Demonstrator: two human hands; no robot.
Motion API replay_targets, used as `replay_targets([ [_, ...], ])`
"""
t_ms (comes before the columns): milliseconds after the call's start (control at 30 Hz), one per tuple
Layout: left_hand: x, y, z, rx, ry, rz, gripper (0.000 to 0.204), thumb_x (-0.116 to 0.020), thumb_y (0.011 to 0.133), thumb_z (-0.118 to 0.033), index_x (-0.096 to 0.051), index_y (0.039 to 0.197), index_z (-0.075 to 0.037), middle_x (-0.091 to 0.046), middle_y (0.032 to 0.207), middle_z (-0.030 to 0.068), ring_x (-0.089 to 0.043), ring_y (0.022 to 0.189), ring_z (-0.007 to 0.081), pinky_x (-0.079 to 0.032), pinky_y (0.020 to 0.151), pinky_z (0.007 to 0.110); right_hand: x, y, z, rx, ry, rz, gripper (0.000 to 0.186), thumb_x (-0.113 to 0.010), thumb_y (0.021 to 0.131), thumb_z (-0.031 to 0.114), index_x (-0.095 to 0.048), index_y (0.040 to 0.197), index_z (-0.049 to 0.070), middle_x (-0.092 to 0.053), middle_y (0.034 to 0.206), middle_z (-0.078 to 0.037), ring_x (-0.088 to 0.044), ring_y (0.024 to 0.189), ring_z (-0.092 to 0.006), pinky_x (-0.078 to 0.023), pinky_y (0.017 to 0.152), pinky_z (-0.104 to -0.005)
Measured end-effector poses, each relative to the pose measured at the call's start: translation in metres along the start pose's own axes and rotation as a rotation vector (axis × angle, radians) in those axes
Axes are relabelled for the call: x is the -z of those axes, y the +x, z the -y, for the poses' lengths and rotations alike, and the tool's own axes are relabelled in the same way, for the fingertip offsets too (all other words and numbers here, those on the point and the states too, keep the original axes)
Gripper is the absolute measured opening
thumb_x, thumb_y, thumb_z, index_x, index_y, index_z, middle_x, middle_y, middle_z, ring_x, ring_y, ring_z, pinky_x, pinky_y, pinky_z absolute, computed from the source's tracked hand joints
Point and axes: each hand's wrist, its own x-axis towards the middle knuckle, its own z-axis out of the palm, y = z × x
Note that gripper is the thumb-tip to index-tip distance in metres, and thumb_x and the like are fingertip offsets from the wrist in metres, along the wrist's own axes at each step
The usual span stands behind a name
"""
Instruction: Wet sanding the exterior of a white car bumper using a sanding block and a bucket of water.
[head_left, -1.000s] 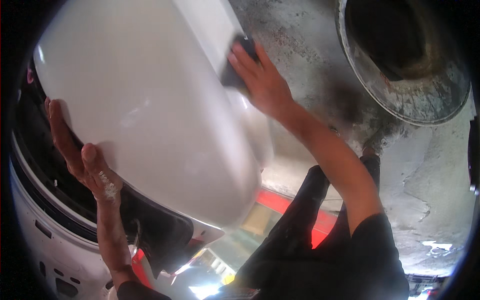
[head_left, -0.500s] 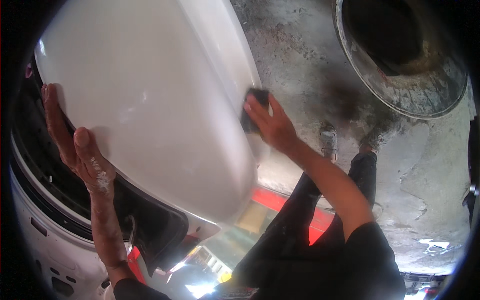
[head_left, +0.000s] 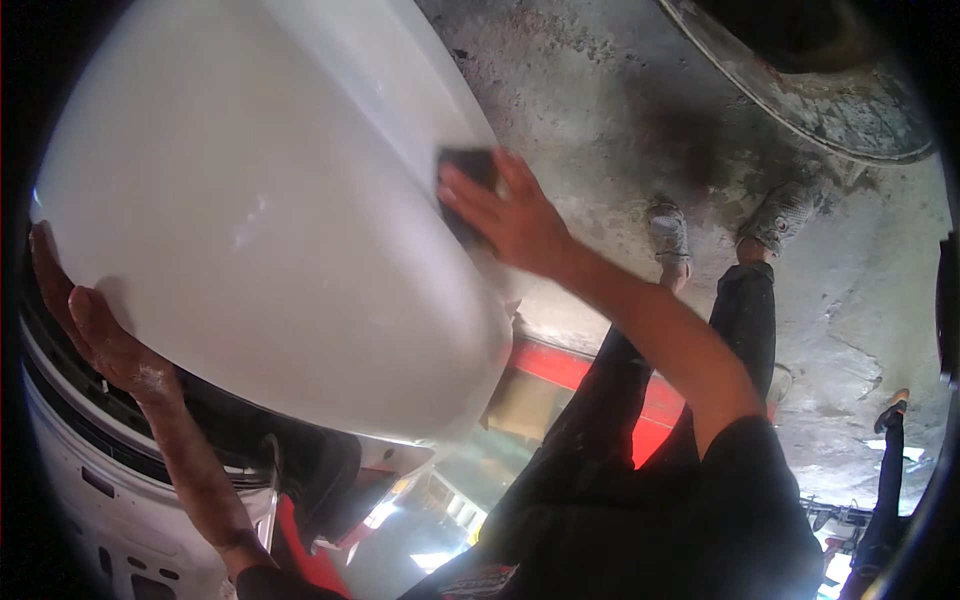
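A large white car body panel with a rounded, glossy face fills the left and middle. At its left edge is my left hand, fingers stretched along the rim and thumb raised beside it; white residue marks the wrist. Whether the fingertips reach behind the rim I cannot tell. On the panel's right side, my right hand presses a dark sanding block against the surface near the raised crease. The fingers lie over the block, which is slightly blurred. The block's underside is hidden.
A round, dirty metal basin stands on the stained concrete floor at upper right. My shoes are beside it. A bare car body part with holes lies at lower left. Another person's leg shows at far right.
My right hand and the sanding block have moved left and slightly up across the panel. My left hand appears lower and farther left, as the view has shifted. A person's leg has appeared at far right.
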Motion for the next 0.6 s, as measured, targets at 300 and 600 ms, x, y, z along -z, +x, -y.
replay_targets([
  [300,0.003,-0.013,0.004,-0.232,0.099,0.01,0.091,-0.066,0.097,-0.062,-0.027,0.16,-0.01,-0.053,0.142,0.0282,-0.06,0.126,0.0482,-0.055,0.102,0.061,0.009,0.029,-0.01,0.09,-0.034,-0.127,0.071,-0.076,0.081,0.015,-0.06,0.149,0.026,-0.043,0.166,0.011,-0.029,0.15,-0.0445,-0.037,0.122,-0.0628],
  [600,0.009,-0.005,0.003,-0.218,0.05,0.036,0.104,-0.066,0.088,-0.076,-0.021,0.163,-0.021,-0.043,0.155,0.0275,-0.052,0.137,0.0493,-0.053,0.105,0.067,0.02,-0.093,0.029,-0.136,0.287,0.012,0.07,-0.076,0.082,0.014,-0.058,0.15,0.014,-0.044,0.165,-0.002,-0.037,0.146,-0.0485,-0.033,0.12,-0.069],
])
